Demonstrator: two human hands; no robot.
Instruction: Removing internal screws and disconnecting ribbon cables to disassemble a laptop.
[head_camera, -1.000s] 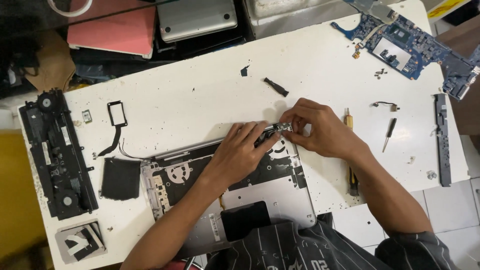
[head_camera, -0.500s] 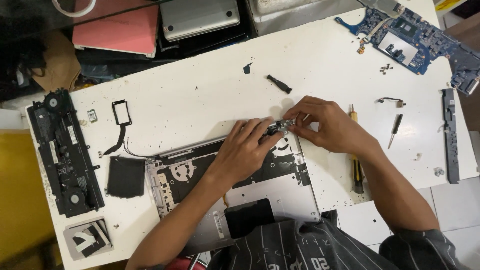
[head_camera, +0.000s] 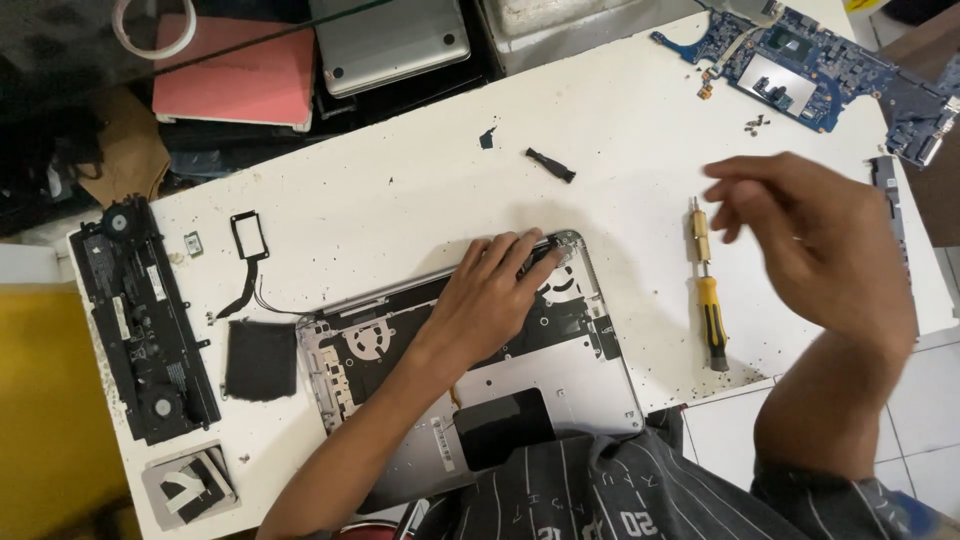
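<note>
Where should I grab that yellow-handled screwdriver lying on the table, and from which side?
Grip the yellow-and-black handle of the screwdriver, the thick lower half nearest the table edge. It lies flat, running away from you, with bare tabletop on both sides. Coming from above and from the right looks easiest, since the right hand hovers just beside it, while the left hand rests on the opened laptop base.

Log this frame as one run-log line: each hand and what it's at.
left hand: flat on opened silver laptop base | right hand: raised, blurred, empty-looking, above yellow-handled screwdriver | white table
</note>
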